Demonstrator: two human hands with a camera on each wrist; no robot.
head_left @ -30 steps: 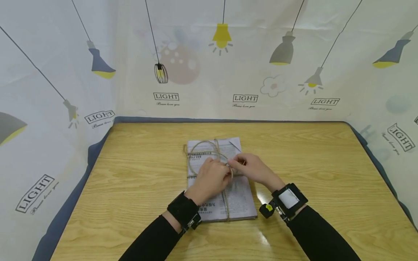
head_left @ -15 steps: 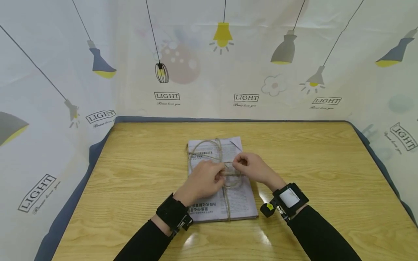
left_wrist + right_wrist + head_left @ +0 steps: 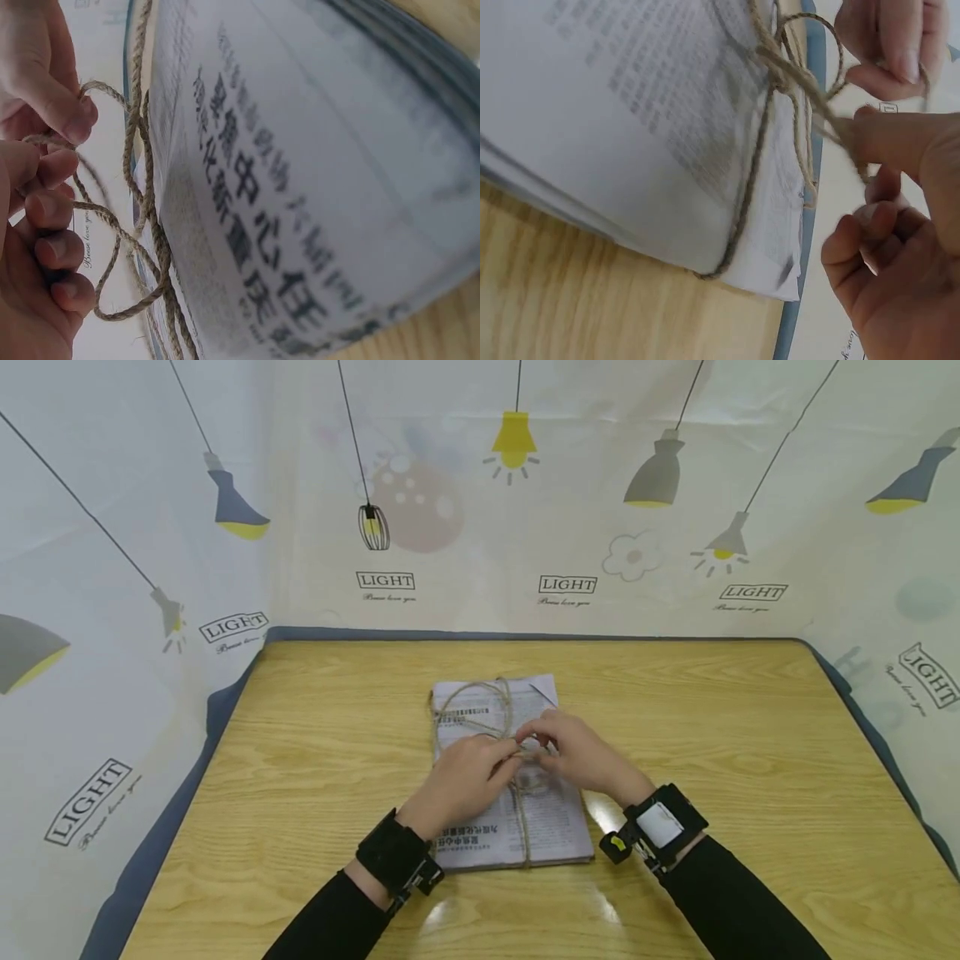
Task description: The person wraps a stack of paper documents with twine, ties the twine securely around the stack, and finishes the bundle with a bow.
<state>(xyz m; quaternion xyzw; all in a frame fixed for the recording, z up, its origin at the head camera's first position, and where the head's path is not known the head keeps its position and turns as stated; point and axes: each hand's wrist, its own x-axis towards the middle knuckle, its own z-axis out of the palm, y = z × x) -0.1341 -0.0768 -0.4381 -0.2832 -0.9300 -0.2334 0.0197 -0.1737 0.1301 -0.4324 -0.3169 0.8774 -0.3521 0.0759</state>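
Observation:
A stack of folded newspapers (image 3: 487,847) lies on the table, bound crosswise with brown jute twine (image 3: 521,827). Above the crossing of the twine, my two hands nearly meet. My left hand (image 3: 467,777) pinches a loop of the twine (image 3: 112,217), its fingers curled in the left wrist view. From the right side, my right hand (image 3: 585,758) grips another strand between thumb and fingers; the right wrist view shows this strand (image 3: 810,86) running taut and blurred from the crossing. In the head view the fingers hide the crossing itself.
A long loose loop of twine (image 3: 468,687) lies over the far left part of the stack. The wooden table (image 3: 315,735) surrounds it. Behind and at both sides hangs a pale cloth (image 3: 480,602) printed with lamps.
My left hand has drawn back a little to the left. My right hand moved slightly right, then came back left to the left fingertips. The newspapers stay in place.

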